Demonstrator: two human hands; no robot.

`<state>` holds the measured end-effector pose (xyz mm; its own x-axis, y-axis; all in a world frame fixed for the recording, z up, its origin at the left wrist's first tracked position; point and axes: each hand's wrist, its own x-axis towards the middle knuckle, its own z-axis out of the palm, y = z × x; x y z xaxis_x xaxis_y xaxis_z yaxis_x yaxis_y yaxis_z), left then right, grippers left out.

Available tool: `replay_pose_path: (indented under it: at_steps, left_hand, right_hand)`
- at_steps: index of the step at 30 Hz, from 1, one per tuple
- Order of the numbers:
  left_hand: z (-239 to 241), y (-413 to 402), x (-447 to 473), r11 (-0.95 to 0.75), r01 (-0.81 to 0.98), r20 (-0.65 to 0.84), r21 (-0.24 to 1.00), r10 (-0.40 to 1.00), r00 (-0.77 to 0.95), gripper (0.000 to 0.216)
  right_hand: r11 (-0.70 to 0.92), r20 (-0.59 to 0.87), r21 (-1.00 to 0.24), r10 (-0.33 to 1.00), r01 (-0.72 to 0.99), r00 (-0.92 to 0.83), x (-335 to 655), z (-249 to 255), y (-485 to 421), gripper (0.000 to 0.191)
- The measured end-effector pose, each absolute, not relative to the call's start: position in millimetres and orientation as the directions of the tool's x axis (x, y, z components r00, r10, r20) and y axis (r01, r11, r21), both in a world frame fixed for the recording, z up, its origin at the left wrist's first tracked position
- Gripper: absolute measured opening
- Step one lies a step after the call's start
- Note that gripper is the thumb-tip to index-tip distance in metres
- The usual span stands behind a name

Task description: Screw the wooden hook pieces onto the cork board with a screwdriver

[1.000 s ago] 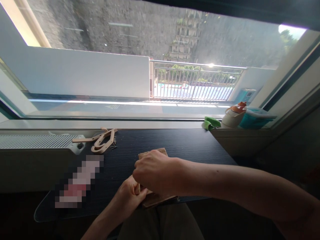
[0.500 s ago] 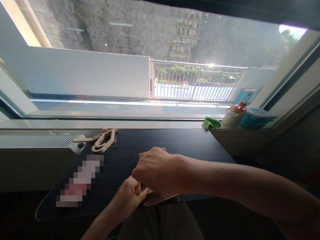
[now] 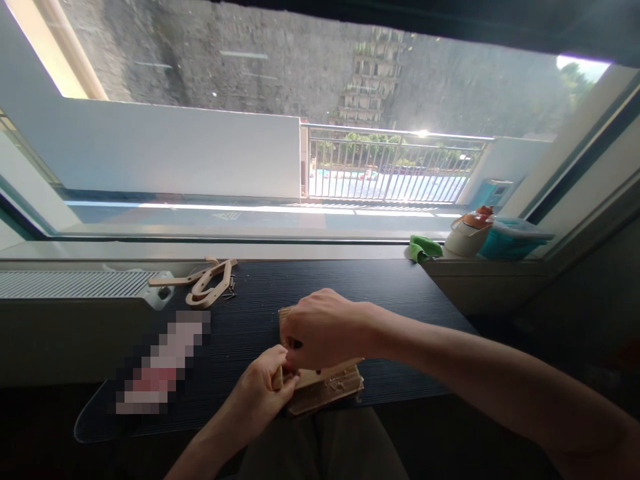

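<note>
At the near edge of the dark table point(image 3: 250, 287), a brown wooden board point(image 3: 327, 395) with a rough, scraped surface lies under both hands. A paler wooden piece point(image 3: 320, 379) with a dark hole rests on it. My left hand point(image 3: 263, 380) is closed on this pale wooden piece, thumb on top and fingers at its left end. Just above, my right hand point(image 3: 325, 330) is closed with its knuckles up, close to the left fingertips. Whatever its fingers hold is hidden behind the hand. Another wooden edge point(image 3: 284, 313) shows beyond the right hand.
Pale wooden hook-shaped pieces point(image 3: 213, 283) and several screws point(image 3: 231, 288) lie at the table's back left. A blurred-out item point(image 3: 163, 363) is at left. A green cloth point(image 3: 425, 248), a pot-like container point(image 3: 467, 237) and a teal box point(image 3: 515, 237) stand on the windowsill. A radiator point(image 3: 80, 283) adjoins the table.
My right hand has shifted slightly to the right and turned, uncovering more of the board and pale piece. My left hand keeps its hold, nearly unmoved.
</note>
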<state>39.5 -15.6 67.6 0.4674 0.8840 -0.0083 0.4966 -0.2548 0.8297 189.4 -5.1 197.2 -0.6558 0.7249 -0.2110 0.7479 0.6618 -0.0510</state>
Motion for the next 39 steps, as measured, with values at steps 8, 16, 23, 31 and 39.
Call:
replay_pose_path:
  at_steps: [8, 16, 23, 31, 39]
  left_hand:
    - [71, -17, 34, -0.253, 0.558, -0.109, 0.790, 0.838, 0.534, 0.011]
    - [69, -18, 34, -0.264, 0.574, -0.112, 0.775, 0.837, 0.536, 0.009]
    - [64, -18, 34, -0.329, 0.545, -0.041, 0.771, 0.828, 0.559, 0.005]
    - [64, -18, 35, -0.351, 0.529, -0.025, 0.773, 0.816, 0.578, 0.002]
    - [72, -25, 35, -0.249, 0.592, -0.117, 0.766, 0.853, 0.509, 0.010]
  right_hand:
    - [0.570, -0.157, -0.086, 0.802, 0.817, -0.576, 224, 197, -15, 0.027]
    - [0.564, -0.175, -0.054, 0.807, 0.824, -0.564, 227, 188, -18, 0.027]
    - [0.564, -0.197, -0.054, 0.803, 0.824, -0.563, 226, 183, -19, 0.026]
    - [0.561, -0.288, -0.039, 0.786, 0.827, -0.547, 226, 188, -23, 0.020]
    - [0.490, -0.136, -0.244, 0.837, 0.837, -0.530, 271, 164, -32, 0.026]
